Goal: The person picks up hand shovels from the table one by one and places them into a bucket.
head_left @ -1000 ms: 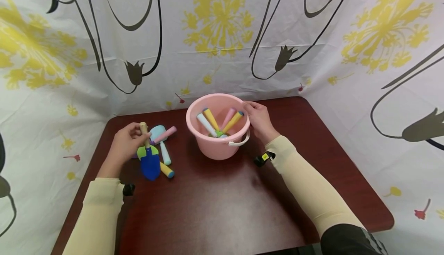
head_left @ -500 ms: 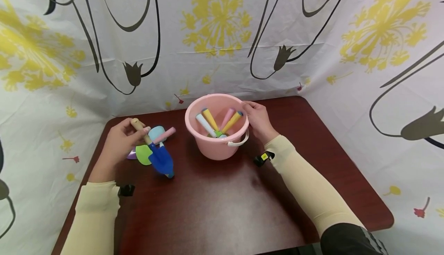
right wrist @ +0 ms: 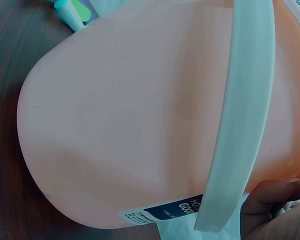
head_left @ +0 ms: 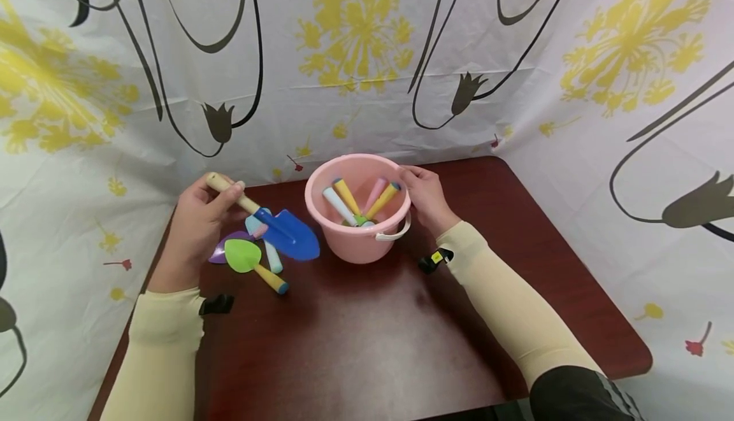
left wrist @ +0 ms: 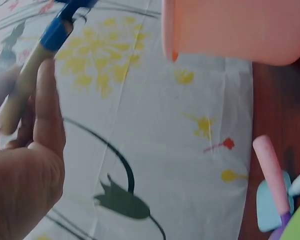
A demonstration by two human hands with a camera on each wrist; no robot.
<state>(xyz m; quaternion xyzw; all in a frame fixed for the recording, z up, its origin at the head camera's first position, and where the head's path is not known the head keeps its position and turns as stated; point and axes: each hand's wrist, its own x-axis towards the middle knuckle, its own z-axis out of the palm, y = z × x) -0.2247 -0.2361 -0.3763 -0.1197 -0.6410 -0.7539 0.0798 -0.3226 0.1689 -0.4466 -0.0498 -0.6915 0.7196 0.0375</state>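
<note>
While right grip (head_left: 429, 198) pinches pink bucket (head_left: 357, 247) at rim (head_left: 351, 229), left grip (head_left: 194, 227) clasps blue trowel (head_left: 289, 236) by pale handle (head_left: 248, 204).

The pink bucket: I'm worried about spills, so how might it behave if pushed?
The pink bucket could tip if pushed high, since it narrows toward its base, though the right hand gripping it should help steady it. Its smooth surface may feel slippery. The splayed tool handles inside would probably shift.
</note>
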